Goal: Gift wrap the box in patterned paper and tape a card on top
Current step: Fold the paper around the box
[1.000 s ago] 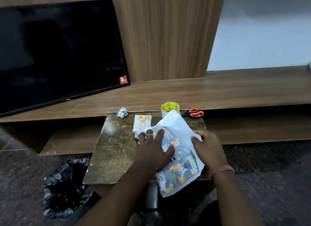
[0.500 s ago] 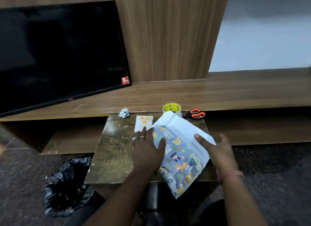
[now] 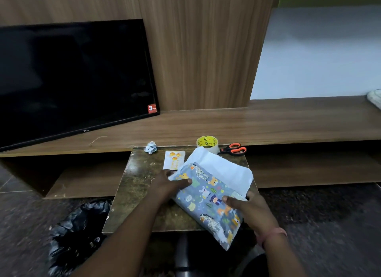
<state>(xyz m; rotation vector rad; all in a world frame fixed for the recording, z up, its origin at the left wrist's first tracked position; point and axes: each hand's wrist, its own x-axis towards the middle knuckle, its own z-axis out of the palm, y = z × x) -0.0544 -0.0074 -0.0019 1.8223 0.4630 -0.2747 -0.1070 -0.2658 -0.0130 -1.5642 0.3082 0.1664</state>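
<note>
Paper [image 3: 208, 196] btwn hands: grey-blue w/ cartoon animals, white underside. Card [image 3: 174, 160] beyond left hand: white, orange blobs. Tape [image 3: 207, 142] yellow; scissors [image 3: 235, 148] orange-handled.

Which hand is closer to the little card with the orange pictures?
The left hand. It grips the wrapped box's left end, just below the card. The right hand holds the box's right side, farther away across the paper.

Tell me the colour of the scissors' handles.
Orange, with black around the pivot; the scissors lie at the table's far right corner, seen in the head view.
</note>
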